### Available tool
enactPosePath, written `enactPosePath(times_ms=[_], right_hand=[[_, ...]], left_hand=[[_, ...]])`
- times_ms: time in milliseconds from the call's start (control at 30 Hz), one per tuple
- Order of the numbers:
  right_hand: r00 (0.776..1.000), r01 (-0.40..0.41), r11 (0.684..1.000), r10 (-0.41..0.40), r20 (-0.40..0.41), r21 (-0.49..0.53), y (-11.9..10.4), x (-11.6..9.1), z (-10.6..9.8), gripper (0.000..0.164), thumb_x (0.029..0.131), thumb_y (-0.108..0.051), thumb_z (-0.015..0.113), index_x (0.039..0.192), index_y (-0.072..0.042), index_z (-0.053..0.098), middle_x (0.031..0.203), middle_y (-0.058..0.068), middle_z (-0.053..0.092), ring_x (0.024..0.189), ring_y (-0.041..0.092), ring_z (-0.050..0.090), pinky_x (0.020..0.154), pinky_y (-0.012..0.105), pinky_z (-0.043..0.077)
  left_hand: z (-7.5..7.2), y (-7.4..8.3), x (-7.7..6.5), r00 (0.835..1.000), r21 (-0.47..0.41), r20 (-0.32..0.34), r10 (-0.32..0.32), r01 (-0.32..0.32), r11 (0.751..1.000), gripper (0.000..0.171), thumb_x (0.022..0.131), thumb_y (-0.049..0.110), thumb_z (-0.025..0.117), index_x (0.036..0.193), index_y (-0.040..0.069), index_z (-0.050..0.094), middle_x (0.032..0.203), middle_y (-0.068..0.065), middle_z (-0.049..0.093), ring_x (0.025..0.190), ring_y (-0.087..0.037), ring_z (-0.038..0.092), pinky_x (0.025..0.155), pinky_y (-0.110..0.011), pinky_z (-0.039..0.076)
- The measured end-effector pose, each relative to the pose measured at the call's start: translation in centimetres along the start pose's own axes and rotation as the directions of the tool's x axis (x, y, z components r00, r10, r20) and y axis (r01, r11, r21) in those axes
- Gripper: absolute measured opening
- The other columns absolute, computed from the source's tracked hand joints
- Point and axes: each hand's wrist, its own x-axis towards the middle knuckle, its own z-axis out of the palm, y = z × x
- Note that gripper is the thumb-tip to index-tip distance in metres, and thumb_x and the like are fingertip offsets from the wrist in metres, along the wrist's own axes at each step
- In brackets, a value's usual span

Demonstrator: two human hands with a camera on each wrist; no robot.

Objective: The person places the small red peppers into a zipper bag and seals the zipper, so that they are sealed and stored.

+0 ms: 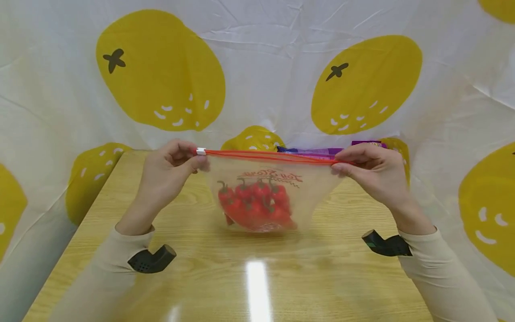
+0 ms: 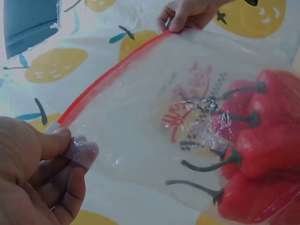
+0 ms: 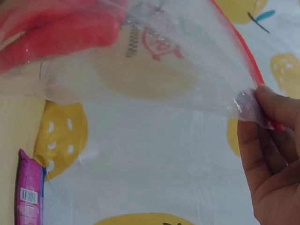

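Note:
A clear zipper bag (image 1: 318,188) with a red zip strip hangs stretched between both hands, over the table. Inside it lie several red peppers (image 1: 257,203) with green stems, gathered at the bottom left. My left hand (image 1: 162,174) pinches the bag's top left corner between thumb and fingers, beside the white slider (image 1: 201,151) at that end of the strip. At the opposite top corner, the right hand (image 1: 372,174) pinches the strip's end. Red lettering on the bag reads mirrored in the head view. In the left wrist view, the peppers (image 2: 262,173) show large through the film.
Behind the bag, at the table's far edge, lie purple packages (image 1: 326,153); one purple pack (image 3: 29,192) with a barcode label shows in the right wrist view. A white curtain (image 1: 265,89) printed with yellow fruit hangs behind the wooden table (image 1: 201,277).

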Motion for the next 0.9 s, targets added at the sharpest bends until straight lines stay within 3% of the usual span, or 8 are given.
enactPosePath(times_ms=[167,267,400,600,700,767,900], right_hand=[[0.997,-0.027,1.000,0.025,-0.076,-0.014,0.8,-0.7,-1.0,0.026,0.064,0.029,0.061,0.088,0.018,0.061,0.076,0.016,0.067,0.063,0.018,0.065,0.058,0.021,0.050],[0.990,-0.095,0.994,0.089,-0.107,-0.052,1.3,-1.3,-1.3,0.024,0.067,0.025,0.062,0.089,0.015,0.062,0.077,0.013,0.067,0.063,0.017,0.064,0.057,0.020,0.049],[0.970,-0.231,0.961,0.216,-0.110,-0.150,2.0,-2.3,-1.4,0.021,0.071,0.019,0.063,0.091,0.012,0.063,0.076,0.008,0.068,0.064,0.016,0.064,0.059,0.021,0.051],[0.964,-0.262,0.939,0.244,-0.106,-0.224,3.1,-3.1,-1.9,0.022,0.073,0.015,0.065,0.093,0.008,0.064,0.078,0.006,0.068,0.065,0.015,0.064,0.059,0.021,0.050],[0.971,-0.240,0.932,0.232,-0.060,-0.272,2.7,-3.0,-2.0,0.024,0.073,0.014,0.065,0.096,0.006,0.064,0.082,0.006,0.067,0.071,0.013,0.063,0.063,0.017,0.049],[0.976,-0.210,0.909,0.215,-0.027,-0.360,1.8,-2.7,-1.6,0.026,0.073,0.013,0.066,0.097,0.004,0.064,0.086,0.006,0.066,0.075,0.009,0.061,0.066,0.015,0.047],[0.996,0.003,0.838,0.044,0.073,-0.546,0.6,-1.6,-0.6,0.027,0.074,0.002,0.070,0.100,-0.002,0.066,0.097,0.006,0.064,0.090,0.011,0.057,0.079,0.013,0.041]], left_hand=[[0.1,0.3,-1.3,0.995,-0.021,0.052,0.081,-0.080,0.997,0.009,0.084,0.010,0.063,0.091,0.004,0.062,0.079,-0.002,0.070,0.072,-0.014,0.065,0.063,-0.024,0.050],[0.4,-0.2,-1.9,0.993,-0.010,0.066,0.095,-0.095,0.995,0.008,0.086,0.009,0.060,0.091,0.004,0.063,0.081,-0.005,0.069,0.075,-0.013,0.066,0.066,-0.024,0.050],[0.9,-1.0,-2.0,0.993,-0.001,0.085,0.083,-0.083,0.997,0.010,0.087,0.009,0.058,0.094,0.003,0.063,0.085,-0.007,0.068,0.079,-0.010,0.065,0.071,-0.023,0.051],[1.4,-1.1,-1.8,0.983,0.065,0.118,0.142,-0.150,0.987,0.014,0.084,0.012,0.063,0.097,0.007,0.065,0.085,-0.001,0.066,0.075,-0.009,0.062,0.068,-0.022,0.049],[1.7,-0.8,-1.6,0.974,0.146,0.096,0.207,-0.220,0.965,0.009,0.081,0.011,0.066,0.090,0.010,0.065,0.080,0.004,0.065,0.070,-0.008,0.060,0.063,-0.022,0.047],[1.9,-0.7,-1.6,0.963,0.196,0.079,0.257,-0.268,0.943,0.007,0.080,0.010,0.067,0.086,0.011,0.065,0.076,0.006,0.065,0.067,-0.007,0.058,0.061,-0.022,0.045],[2.0,-0.6,-1.6,0.932,0.230,0.062,0.356,-0.360,0.904,0.010,0.076,0.004,0.069,0.083,0.008,0.065,0.074,0.004,0.064,0.066,-0.007,0.056,0.062,-0.019,0.044]])
